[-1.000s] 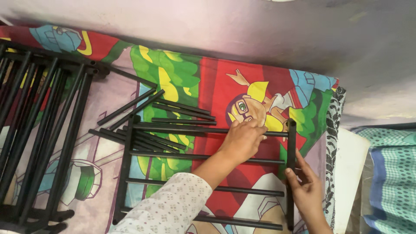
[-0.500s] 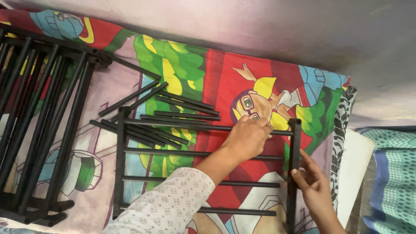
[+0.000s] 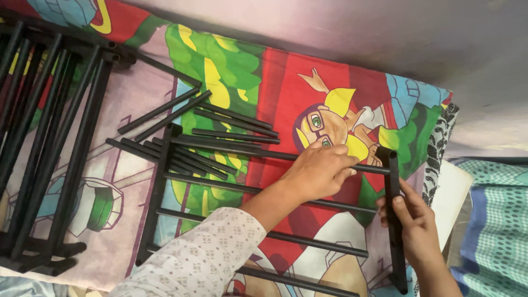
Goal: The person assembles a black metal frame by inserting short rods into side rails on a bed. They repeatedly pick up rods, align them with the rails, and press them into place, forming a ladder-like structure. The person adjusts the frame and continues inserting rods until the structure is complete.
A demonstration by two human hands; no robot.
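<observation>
A black rack frame lies flat on a cartoon-print bedsheet. It has two side bars and several cross rods. My left hand, on a patterned sleeve, is closed over the top cross rod near its right end. My right hand grips the right side bar around its middle, thumb on top. That bar's upper end sits at the tip of the top rod. The left side bar lies untouched.
Several loose black rods lie just beyond the frame. Assembled black racks are stacked at the left. A pale wall runs behind the bed, and a checked teal cloth lies at the right.
Both hands keep their holds on the rod and the side bar. The view has drawn closer and the frame sits a little further right in it.
</observation>
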